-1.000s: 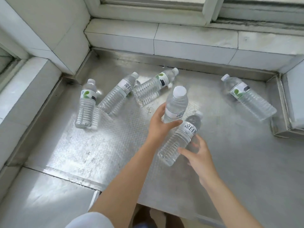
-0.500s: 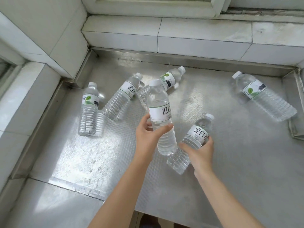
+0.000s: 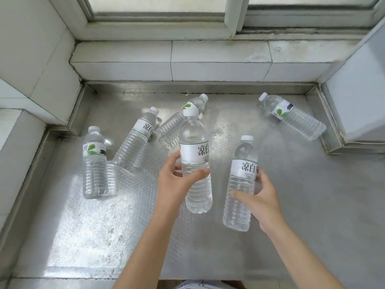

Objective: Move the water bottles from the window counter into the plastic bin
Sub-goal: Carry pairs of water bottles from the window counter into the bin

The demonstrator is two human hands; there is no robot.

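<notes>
Both bottles now stand lifted off the tabletop (image 3: 312,205): left hand (image 3: 173,184) grips one (image 3: 194,159), right hand (image 3: 260,197) another (image 3: 241,180). Four bottles lie behind; one (image 3: 173,130) partly hidden.

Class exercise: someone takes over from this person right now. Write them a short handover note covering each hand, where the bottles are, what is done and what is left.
Left hand: gripping one water bottle, cap up, lifted.
Right hand: gripping a second bottle, cap up.
Four bottles lie on the steel window counter: left bottle, two middle bottles and, and far-right bottle.
The plastic bin is not in view.
Done: two bottles picked up.
Left: put both in the bin, then fetch the other four.
</notes>
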